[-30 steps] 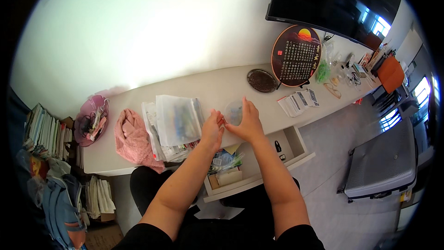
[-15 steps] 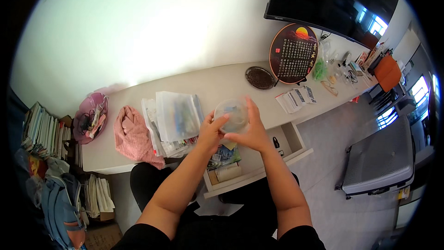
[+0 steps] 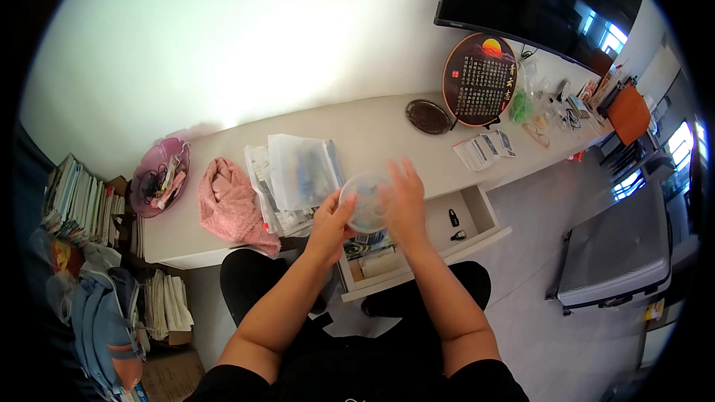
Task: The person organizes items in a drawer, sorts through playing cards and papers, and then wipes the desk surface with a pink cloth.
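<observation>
A round translucent plastic container (image 3: 365, 208) hangs over the open drawer, with several small things dimly visible through it. My left hand (image 3: 330, 225) is closed on its left side, thumb lying over the top. At its right edge is my right hand (image 3: 406, 205), slightly blurred, its fingers stretched upward and apart; whether it touches the container I cannot tell. Below both hands, the drawer (image 3: 469, 244) holds packets and papers on the left, partly hidden, and small black items (image 3: 454, 217) on the right.
On the desk (image 3: 372, 126) lie a frosted zip bag (image 3: 302, 171) over papers, a pink fuzzy cloth (image 3: 231, 205) and a row of cards (image 3: 484, 150). A purple bowl (image 3: 160, 179) stands left. Farther right are a brown oval tray (image 3: 428, 117), a round plaque (image 3: 480, 78) and a grey suitcase (image 3: 614, 253).
My right hand has come off its two-sided grip on the container, its fingers now stretched up. The container has shifted slightly down. The whole view has moved a little.
</observation>
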A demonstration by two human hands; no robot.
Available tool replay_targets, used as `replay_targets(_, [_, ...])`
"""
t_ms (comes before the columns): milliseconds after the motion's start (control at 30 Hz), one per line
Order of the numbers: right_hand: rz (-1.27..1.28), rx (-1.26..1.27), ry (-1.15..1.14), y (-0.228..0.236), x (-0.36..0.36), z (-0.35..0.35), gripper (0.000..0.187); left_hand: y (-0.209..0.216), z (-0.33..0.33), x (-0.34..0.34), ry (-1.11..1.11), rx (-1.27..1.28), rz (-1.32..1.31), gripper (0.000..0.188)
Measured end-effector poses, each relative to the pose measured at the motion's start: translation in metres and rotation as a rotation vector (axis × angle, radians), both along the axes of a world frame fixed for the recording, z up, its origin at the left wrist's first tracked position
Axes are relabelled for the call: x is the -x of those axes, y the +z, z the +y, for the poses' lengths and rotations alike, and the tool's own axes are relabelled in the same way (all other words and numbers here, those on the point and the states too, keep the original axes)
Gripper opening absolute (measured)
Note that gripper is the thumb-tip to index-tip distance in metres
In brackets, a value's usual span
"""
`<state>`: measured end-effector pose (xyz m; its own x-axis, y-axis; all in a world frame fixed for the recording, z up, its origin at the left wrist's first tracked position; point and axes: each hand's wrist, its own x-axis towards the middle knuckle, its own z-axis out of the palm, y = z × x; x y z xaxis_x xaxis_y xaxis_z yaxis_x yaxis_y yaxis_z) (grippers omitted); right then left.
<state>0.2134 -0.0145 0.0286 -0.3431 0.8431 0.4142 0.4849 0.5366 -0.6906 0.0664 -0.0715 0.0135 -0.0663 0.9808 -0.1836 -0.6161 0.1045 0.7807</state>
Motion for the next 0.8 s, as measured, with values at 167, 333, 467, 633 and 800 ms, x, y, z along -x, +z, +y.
replay_targets(167, [-0.665,-0.276,0.123,0.021,0.005,-0.018,0.087,-0.002,-0.008,0.007,0.018,0.041,0.021,0.048])
replay_targets(333, [-0.488,-0.358,0.297,0.019,0.005,-0.015,0.098,0.003,-0.010,0.005,0.085,0.066,0.042,0.046])
replay_targets(467, [-0.562,-0.314,0.202,0.004,-0.005,-0.013,0.102,0.006,-0.003,0.004,0.141,0.034,0.021,0.046])
replay_targets(633, [-0.451,-0.431,-0.030,0.000,-0.018,-0.005,0.092,0.016,0.013,0.002,0.108,0.021,0.006,0.047])
replay_targets(800, [-0.240,-0.358,0.546,-0.011,-0.005,-0.048,0.052,0.002,0.046,0.004,0.092,0.071,-0.090,0.047])
